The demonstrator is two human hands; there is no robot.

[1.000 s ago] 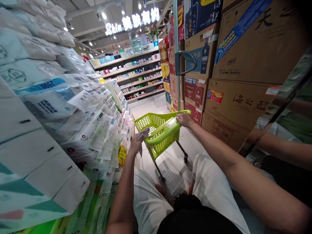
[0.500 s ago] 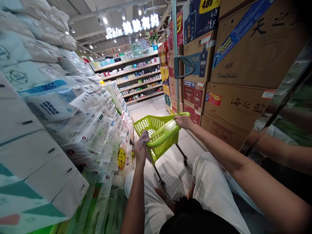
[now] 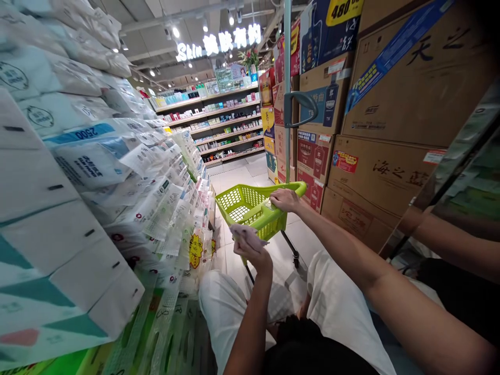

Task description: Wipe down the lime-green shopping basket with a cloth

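In the head view, a green cart (image 3: 255,220) stands in the middle of an aisle, just ahead of the person's knees. Its basket reaches away from the body, its far end pointing far and somewhat left, while the handle bar (image 3: 297,190) crosses the near side on a slant, left end nearer, right end farther. The left hand (image 3: 252,253) clasps a pale cloth (image 3: 254,238) at the bar's left end; the cloth is bunched, its longer direction running from far left to near right. Whether it touches the bar, I cannot tell. The right hand (image 3: 284,200) lies on the bar, right of the middle, fingers bent over the top; whether they close underneath is hidden. Wrapped packs (image 3: 84,164) rise in a stack on the left, cardboard boxes (image 3: 385,104) on the right. Far ahead, shelves (image 3: 226,125) carry small goods, and a post (image 3: 288,57) stands far right beyond the cart.
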